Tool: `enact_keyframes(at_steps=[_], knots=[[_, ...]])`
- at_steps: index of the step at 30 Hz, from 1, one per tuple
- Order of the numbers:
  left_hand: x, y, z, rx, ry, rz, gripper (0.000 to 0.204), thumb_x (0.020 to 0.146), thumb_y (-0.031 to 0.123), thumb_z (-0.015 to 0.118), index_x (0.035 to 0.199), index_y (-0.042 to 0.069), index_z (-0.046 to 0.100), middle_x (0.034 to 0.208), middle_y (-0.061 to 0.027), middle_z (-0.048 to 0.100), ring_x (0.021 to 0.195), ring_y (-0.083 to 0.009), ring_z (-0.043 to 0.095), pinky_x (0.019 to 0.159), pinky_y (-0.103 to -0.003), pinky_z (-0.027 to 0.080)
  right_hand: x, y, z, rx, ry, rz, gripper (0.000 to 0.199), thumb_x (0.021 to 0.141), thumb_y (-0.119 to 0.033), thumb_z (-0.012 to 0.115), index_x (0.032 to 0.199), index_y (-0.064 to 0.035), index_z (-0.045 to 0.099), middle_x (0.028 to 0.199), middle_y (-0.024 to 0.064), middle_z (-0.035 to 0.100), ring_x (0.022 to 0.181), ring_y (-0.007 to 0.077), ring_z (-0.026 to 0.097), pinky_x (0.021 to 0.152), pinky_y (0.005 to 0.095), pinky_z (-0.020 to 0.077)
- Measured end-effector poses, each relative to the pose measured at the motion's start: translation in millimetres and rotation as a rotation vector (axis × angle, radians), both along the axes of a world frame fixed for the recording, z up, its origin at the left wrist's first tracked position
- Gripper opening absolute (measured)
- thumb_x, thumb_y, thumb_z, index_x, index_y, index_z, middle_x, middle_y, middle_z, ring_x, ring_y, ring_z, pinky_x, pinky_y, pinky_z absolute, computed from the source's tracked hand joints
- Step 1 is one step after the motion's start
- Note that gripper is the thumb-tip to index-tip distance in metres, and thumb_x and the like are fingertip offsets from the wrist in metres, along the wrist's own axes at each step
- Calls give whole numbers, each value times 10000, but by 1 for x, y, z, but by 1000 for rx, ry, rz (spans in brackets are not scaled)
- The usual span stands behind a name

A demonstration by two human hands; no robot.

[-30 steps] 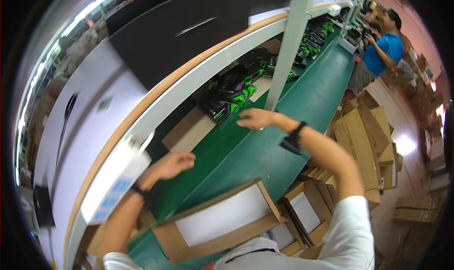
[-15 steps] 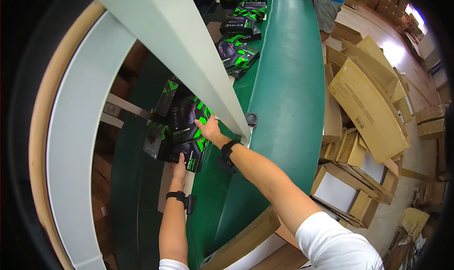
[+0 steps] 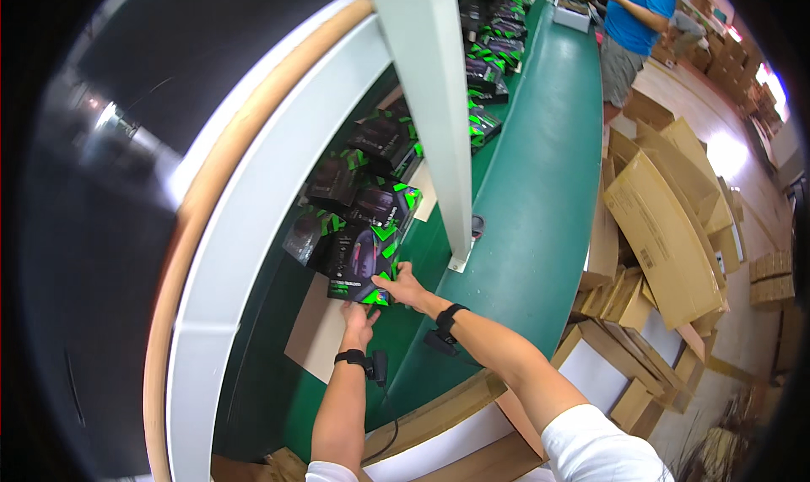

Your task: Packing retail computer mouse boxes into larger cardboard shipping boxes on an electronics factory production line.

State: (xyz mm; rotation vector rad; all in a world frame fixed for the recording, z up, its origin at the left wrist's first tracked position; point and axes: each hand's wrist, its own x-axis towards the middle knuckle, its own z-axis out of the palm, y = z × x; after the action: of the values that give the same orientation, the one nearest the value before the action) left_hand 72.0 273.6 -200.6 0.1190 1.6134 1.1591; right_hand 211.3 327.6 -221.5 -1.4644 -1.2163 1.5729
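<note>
A black-and-green product box [image 3: 363,262] lies at the near end of several similar boxes left of the white post [image 3: 430,102]. My right hand [image 3: 409,286] grips its near right corner, thumb on top and the other fingers down the side. At its near edge is my left hand [image 3: 359,320], fingertips partly hidden against the box's underside. Just beyond lies another black-and-green box [image 3: 375,205], with a darker box [image 3: 333,178] beside it. Each wrist wears a black strap with a small device.
A green conveyor belt [image 3: 540,144] runs away to the right of the post. Flat cardboard [image 3: 319,330] lies left of my left hand. A curved white rail [image 3: 253,229] borders the left. Cartons [image 3: 666,237] are piled at right; a person in blue [image 3: 641,13] stands farther off.
The view has swung left, so the post and boxes appear farther right. My right hand has shifted from a farther box to the nearest box's corner; my left is now under its near edge.
</note>
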Motion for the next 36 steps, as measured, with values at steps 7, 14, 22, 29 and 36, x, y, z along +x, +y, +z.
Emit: enact_keyframes(at_steps=[7,14,22,29,36], knots=[[-55,-24,-12,99,-65,-118,345,897,85,488,1241,88,456,1272,-74,502,1252,-226,425,971,-455,406,-2,52,69,375,-241,148,860,703,-534,735,1227,100,484,1322,269,494,1237,365,487,1025,407,393],[-98,-22,-33,330,-218,65,279,932,199,376,1164,115,506,1306,-48,515,1249,-187,439,1041,-474,337,-32,29,66,444,-429,370,973,809,-619,568,1314,184,351,1492,345,205,1446,402,113,1180,400,194],[-64,-26,-22,295,-178,-114,303,996,203,356,1243,99,497,1256,-80,550,1164,-230,518,1042,-465,384,-27,21,78,307,-458,394,947,773,-645,578,1280,136,404,1383,282,387,1312,398,361,1050,483,364],[-64,-23,-13,258,-140,-31,536,972,126,475,1459,121,251,1356,-78,478,1261,-220,462,1012,-452,403,-23,17,51,488,-545,161,839,730,-612,650,1156,99,518,1362,256,387,1315,385,310,1108,529,184],[-46,-10,3,246,-95,-102,560,988,118,462,1492,149,219,1487,-39,343,1341,-199,350,1057,-486,296,-60,4,52,253,-427,-88,801,773,-536,682,1189,115,469,1527,299,117,1428,448,102,1144,540,144]])
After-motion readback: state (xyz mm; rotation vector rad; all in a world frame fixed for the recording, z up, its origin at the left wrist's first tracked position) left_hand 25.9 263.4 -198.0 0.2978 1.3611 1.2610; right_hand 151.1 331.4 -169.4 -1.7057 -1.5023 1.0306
